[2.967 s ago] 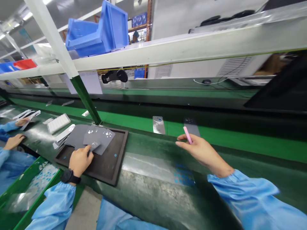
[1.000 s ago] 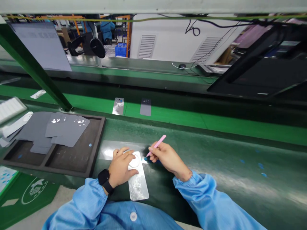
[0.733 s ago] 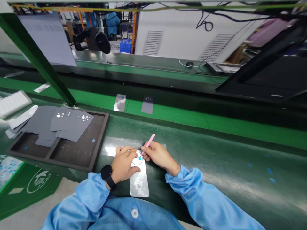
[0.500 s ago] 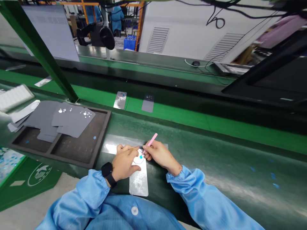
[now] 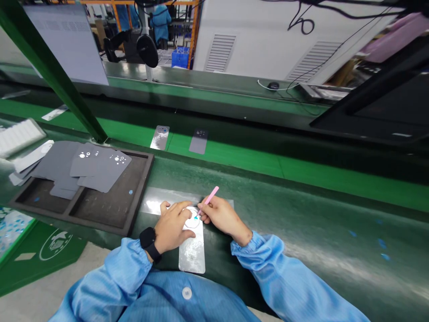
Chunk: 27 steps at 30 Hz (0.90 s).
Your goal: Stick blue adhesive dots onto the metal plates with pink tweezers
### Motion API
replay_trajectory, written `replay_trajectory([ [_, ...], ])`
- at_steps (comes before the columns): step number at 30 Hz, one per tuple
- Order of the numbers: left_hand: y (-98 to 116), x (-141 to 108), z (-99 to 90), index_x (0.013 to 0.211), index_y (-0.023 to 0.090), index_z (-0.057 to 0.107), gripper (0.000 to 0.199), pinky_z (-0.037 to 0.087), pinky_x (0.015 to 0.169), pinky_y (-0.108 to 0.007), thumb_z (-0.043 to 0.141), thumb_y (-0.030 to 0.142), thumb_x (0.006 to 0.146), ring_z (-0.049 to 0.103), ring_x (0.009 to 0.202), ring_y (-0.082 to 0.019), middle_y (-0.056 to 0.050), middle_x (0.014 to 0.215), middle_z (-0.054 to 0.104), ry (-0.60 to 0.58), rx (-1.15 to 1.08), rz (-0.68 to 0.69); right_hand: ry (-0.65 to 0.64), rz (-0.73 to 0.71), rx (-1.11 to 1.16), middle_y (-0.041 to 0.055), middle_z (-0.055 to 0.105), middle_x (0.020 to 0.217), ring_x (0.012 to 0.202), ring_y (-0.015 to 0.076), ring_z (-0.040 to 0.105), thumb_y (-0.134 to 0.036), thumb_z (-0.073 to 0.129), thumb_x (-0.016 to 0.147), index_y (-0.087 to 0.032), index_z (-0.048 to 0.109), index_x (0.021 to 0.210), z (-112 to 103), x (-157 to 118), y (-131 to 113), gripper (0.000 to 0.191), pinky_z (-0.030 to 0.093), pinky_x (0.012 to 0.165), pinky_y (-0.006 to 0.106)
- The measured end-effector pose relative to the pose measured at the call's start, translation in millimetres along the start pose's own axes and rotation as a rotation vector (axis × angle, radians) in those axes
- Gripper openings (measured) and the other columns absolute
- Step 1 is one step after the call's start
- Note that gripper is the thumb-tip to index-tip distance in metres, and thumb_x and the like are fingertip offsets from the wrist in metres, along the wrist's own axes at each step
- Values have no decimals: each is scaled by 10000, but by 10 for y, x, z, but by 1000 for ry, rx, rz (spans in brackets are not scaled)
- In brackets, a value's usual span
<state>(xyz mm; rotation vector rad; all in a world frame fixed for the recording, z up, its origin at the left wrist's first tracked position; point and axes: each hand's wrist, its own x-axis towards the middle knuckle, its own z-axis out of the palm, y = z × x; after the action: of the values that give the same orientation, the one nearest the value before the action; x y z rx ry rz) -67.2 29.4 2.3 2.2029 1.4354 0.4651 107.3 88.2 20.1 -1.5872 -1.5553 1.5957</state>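
Note:
A silvery phone-shaped panel (image 5: pixel 192 254) lies on the green bench in front of me, with a circular ring near its far end. Inside that ring is a small bright-blue piece (image 5: pixel 196 218). My left hand (image 5: pixel 172 226) rests over the panel's left edge, fingers spread, with a black watch on the wrist. Pinched in my right hand (image 5: pixel 219 216) are pink tweezers (image 5: pixel 212 195), their tip at the blue piece. A clear plastic sheet (image 5: pixel 154 199) lies flat beyond the panel, partly under my hands.
To the left, a dark divided tray (image 5: pixel 103 210) holds several grey phone-shaped sheets (image 5: pixel 100 167). On the green belt (image 5: pixel 248 156) lie a silvery panel (image 5: pixel 160 137) and a grey panel (image 5: pixel 199 141). Small blue bits (image 5: pixel 382 243) dot the bench at right. A green post (image 5: pixel 67 89) rises at left.
The blue piece in the ring now looks narrower, more like a wedge than a dot. My left fingers have lifted and spread a little. The panels on the belt have shifted left.

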Motion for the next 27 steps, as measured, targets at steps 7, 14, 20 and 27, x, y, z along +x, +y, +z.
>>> replay_trajectory([
  [7,85,-21,-40,978,259,630,322,272,894,-515,789,335,709,502,1144,-299,-79,1271,579,-3,97,1,29,-20,-25,-13,643,582,479,122,616,-207,573,801,-194,548,682,14,-18,15,123,511,470,217],
  [14,160,-52,-49,1002,305,671,253,289,866,-531,744,310,760,474,1147,-312,-72,1235,598,-15,174,-19,27,-61,-12,-9,646,600,509,137,635,-204,556,802,-196,549,707,25,-28,67,95,522,495,234],
  [20,209,-70,-54,1057,294,655,266,288,897,-551,683,292,792,455,1158,-317,-84,1261,575,-28,195,-41,36,-116,-48,-7,652,590,524,150,647,-222,577,791,-208,557,723,19,-28,112,72,529,511,241],
  [27,224,-88,-30,1085,293,638,285,290,913,-554,642,264,801,435,1174,-322,-92,1276,560,-21,195,-47,97,-227,-52,22,667,624,579,182,650,-338,565,814,-223,581,725,1,-142,218,146,535,556,287],
])
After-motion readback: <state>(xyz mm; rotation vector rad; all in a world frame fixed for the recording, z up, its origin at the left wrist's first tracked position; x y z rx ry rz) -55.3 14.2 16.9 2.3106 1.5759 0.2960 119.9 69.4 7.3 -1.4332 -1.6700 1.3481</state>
